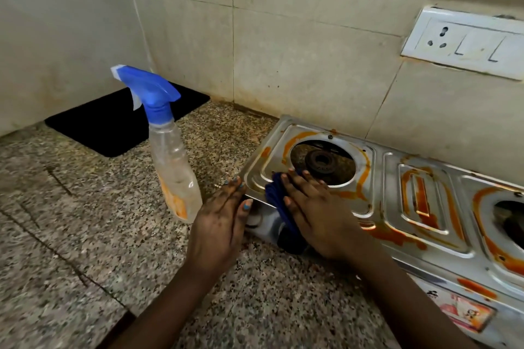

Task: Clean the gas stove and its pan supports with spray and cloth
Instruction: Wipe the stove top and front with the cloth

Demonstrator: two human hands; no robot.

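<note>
A steel gas stove [397, 178] smeared with orange stains sits on the granite counter at the right, its pan supports off and the left burner [321, 163] bare. My right hand [317, 212] presses a dark blue cloth [279, 201] flat onto the stove's front left corner, fingers spread over it. My left hand [224, 224] rests against the stove's left edge, fingers extended, holding nothing. A clear spray bottle [173, 167] with a blue trigger head stands upright just left of my left hand.
A black mat [113, 125] lies in the counter's back corner by the tiled wall. A white socket and switch plate [467, 42] is on the wall above the stove. Speckled granite counter [85, 235] spreads to the left and front.
</note>
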